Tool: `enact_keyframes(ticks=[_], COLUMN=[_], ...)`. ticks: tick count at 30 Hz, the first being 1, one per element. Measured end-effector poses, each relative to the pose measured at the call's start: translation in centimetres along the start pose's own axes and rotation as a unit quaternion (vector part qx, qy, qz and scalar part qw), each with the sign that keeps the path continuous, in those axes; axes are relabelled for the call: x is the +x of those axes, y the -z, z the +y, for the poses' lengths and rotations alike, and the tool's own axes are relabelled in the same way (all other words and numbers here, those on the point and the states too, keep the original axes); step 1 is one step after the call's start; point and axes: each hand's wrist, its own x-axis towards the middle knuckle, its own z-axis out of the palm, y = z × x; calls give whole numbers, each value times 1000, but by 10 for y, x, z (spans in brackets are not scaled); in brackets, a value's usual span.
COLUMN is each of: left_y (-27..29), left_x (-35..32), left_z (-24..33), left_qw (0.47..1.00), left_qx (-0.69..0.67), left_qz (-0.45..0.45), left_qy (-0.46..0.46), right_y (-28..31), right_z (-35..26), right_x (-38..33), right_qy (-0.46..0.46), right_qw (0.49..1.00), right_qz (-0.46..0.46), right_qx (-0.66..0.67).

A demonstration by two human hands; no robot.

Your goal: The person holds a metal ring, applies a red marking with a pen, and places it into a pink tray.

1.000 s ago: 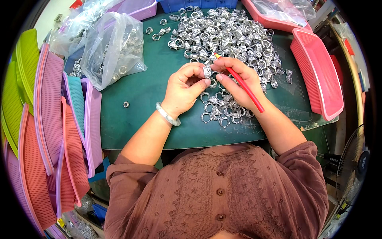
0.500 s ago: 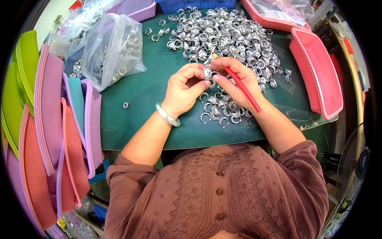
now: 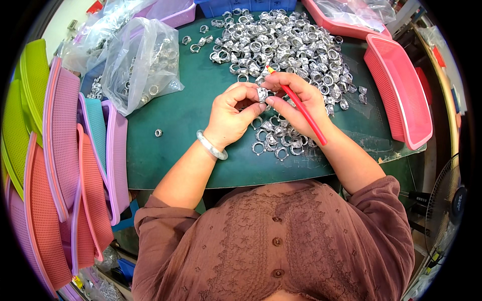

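Note:
Between the thumb and fingers of my left hand [image 3: 232,113] a silver metal ring [image 3: 262,94] is pinched upright. My right hand [image 3: 304,103] holds a red pencil [image 3: 307,114], its yellowish tip pointing up and left past the fingers. The right thumb is at the ring's right side; whether it presses on the ring I cannot tell. Just beyond both hands spreads a large heap of similar silver rings [image 3: 281,42]. A smaller group of rings [image 3: 281,138] lies nearer me, partly under my right hand.
On the left stand nested plastic baskets [image 3: 63,140] and a clear bag [image 3: 135,75] of rings. A lone ring [image 3: 158,133] lies on the green tabletop [image 3: 186,125]. At right are a pink basket [image 3: 401,95] and a fan [image 3: 444,205]. A blue bin [image 3: 246,6] is at the back.
The ring between my fingers has turned slightly, and the pencil's lower end has shifted a little left and toward me. Both hands remain nearly in place.

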Motion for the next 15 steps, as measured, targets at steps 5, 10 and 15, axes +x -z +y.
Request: enact_keyframes(ticks=[5,10,15], left_y=[-5,-2,-2], left_x=[1,2,0], left_z=[6,7,1], left_qw=[999,999,1000], left_qx=[-30,15,-3], left_qz=[13,16,22], left_qy=[-15,-23,-6], right_y=[0,1,1], right_z=[-1,-1,0], right_x=[0,0,0], right_qy=[9,34,33], right_qw=[999,998,998], right_qz=[0,4,7], right_qx=[-30,-52,-53])
